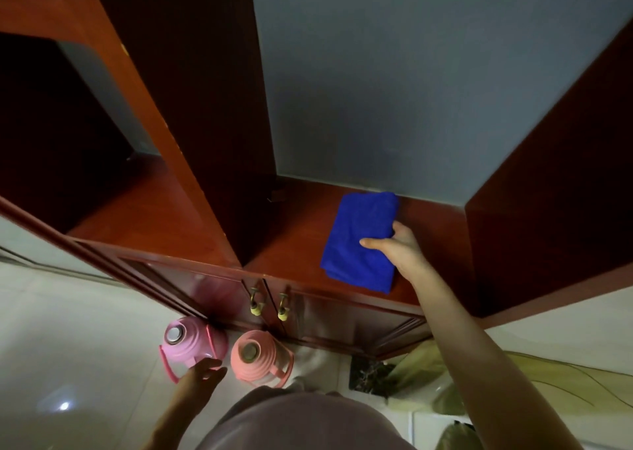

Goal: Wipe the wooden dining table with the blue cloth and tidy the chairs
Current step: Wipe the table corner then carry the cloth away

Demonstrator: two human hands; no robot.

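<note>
A folded blue cloth (358,240) lies on the red-brown shelf (294,240) of a wooden cabinet, close to the grey back wall. My right hand (399,244) reaches onto the shelf and pinches the cloth's right edge, thumb on top and fingers round its side. My left hand (202,374) hangs low at my side with loosely spread fingers, holding nothing. The dining table and chairs are out of view.
Dark cabinet panels (205,107) stand on either side of the shelf. Below it are two doors with brass handles (257,304). A pink flask (186,341) and a salmon flask (258,357) stand on the pale tiled floor just in front.
</note>
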